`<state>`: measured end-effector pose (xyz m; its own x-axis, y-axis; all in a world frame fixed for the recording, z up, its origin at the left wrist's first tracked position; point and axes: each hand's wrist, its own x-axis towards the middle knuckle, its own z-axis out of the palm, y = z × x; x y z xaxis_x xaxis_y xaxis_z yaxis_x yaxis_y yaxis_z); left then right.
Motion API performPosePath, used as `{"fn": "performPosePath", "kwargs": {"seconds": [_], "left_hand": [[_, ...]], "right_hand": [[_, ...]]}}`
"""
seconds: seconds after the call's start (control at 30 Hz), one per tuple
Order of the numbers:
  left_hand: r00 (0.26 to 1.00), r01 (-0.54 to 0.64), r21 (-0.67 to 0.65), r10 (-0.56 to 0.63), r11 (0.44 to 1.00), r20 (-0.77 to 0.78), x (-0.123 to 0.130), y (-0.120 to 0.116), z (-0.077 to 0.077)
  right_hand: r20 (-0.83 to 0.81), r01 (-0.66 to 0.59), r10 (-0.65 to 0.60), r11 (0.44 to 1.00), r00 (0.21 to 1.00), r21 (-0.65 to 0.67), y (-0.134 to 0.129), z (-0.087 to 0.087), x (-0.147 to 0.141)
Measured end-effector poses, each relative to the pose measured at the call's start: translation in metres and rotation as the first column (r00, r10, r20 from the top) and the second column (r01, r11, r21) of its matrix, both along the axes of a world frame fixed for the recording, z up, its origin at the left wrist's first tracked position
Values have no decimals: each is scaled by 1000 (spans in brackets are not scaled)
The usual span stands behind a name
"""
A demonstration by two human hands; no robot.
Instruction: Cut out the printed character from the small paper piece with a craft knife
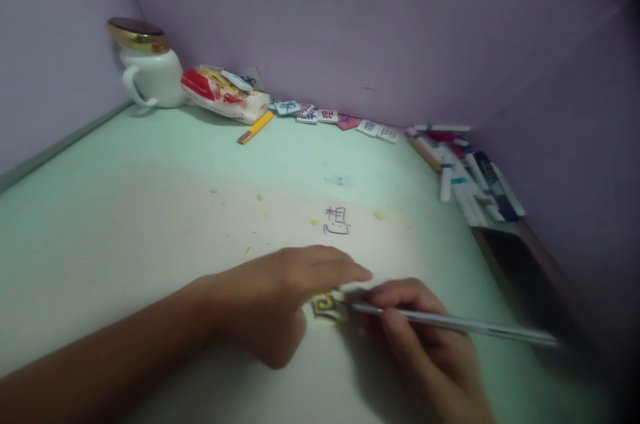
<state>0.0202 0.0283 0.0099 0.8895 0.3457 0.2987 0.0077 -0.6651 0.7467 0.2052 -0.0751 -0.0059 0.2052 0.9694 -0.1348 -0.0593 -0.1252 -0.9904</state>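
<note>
My left hand (290, 294) rests on the table with its forefinger stretched over the far side of a small carved block (326, 307) and its thumb curled at the near left, steadying it. The block has a dark angular spiral on yellow. Between the thumb and fingers of my right hand (425, 337) is a slim silver craft knife (465, 324), slanting to the right. Its tip meets the block's right edge, where blur hides the detail. Just beyond my left hand, purple character strokes (337, 221) mark the pale surface, with yellow crumbs (314, 223) scattered around.
A white mug (155, 77) with a gold-rimmed lid stands at the back left, beside a red-and-white packet (225, 94). A yellow cutter (256, 127) and several character tiles (327, 116) line the wall. Markers (460, 177) and a dark flat object (520, 271) lie right.
</note>
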Motion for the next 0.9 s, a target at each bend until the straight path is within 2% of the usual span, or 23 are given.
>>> {"fn": "performPosePath", "kwargs": {"seconds": [0.13, 0.23, 0.33, 0.4, 0.53, 0.67, 0.9], "left_hand": [[980, -182, 158, 165, 971, 114, 1, -4, -4], [963, -268, 222, 264, 938, 49, 2, -9, -1], [953, -227, 265, 269, 937, -135, 3, -12, 3], [947, -187, 272, 248, 944, -206, 3, -12, 4], [968, -170, 251, 210, 953, -138, 2, -9, 3], [984, -137, 210, 158, 968, -86, 2, -7, 0], [989, -111, 123, 122, 986, -84, 2, -4, 1]], "right_hand": [[-29, 68, -69, 998, 997, -18, -1, 0, 4], [-28, 85, -85, 996, 996, -5, -1, 1, 5], [-41, 105, -105, 994, 994, 5, -1, 1, 4], [-40, 112, -111, 994, 993, 11, -1, 1, 3], [-12, 100, -99, 995, 995, 17, -1, 1, 3], [21, 27, -28, 999, 999, 39, 0, 2, 2], [243, -107, 63, 979, 968, 175, 0, 3, 3]]}}
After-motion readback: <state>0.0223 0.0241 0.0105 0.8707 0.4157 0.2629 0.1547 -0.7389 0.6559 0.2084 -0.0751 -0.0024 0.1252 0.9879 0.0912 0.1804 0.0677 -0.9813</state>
